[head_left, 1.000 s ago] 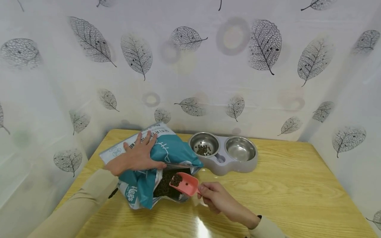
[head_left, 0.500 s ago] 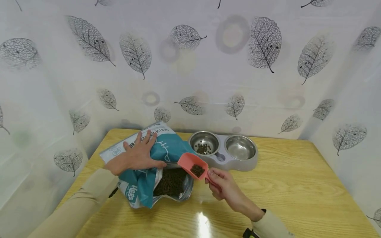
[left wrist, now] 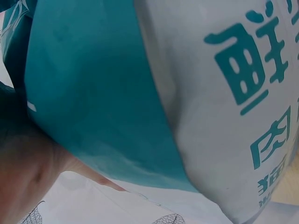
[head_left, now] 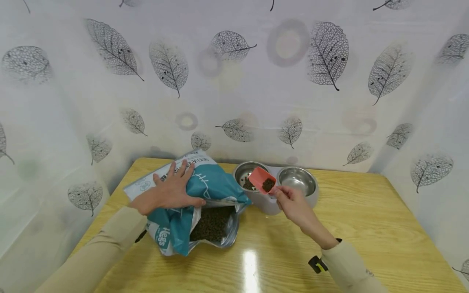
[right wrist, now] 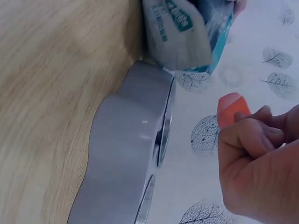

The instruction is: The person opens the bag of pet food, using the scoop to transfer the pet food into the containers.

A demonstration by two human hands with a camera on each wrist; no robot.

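Observation:
My right hand (head_left: 294, 205) grips a pink scoop (head_left: 259, 177) by its handle, with brown kibble (head_left: 268, 185) heaped near the handle end. The scoop hangs over the left steel bowl (head_left: 239, 169), where some kibble lies; in the right wrist view my curled fingers (right wrist: 250, 140) hide its handle. My left hand (head_left: 169, 193), fingers spread, rests on top of a teal and white pet food bag (head_left: 216, 181). Its open mouth faces front right and shows kibble (head_left: 211, 223) inside. Teal and white bag film (left wrist: 103, 93) fills most of the left wrist view.
A grey double-bowl stand (head_left: 269, 205) holds both bowls at the table's back. Its right steel bowl (head_left: 297, 182) shows a bare metal bottom. The wooden table (head_left: 359, 228) ends at a leaf-printed curtain (head_left: 253, 97) behind and on both sides.
My right hand has lifted the scoop with kibble out of the bag mouth and carried it right and back to above the left bowl. The left hand has stayed on the bag.

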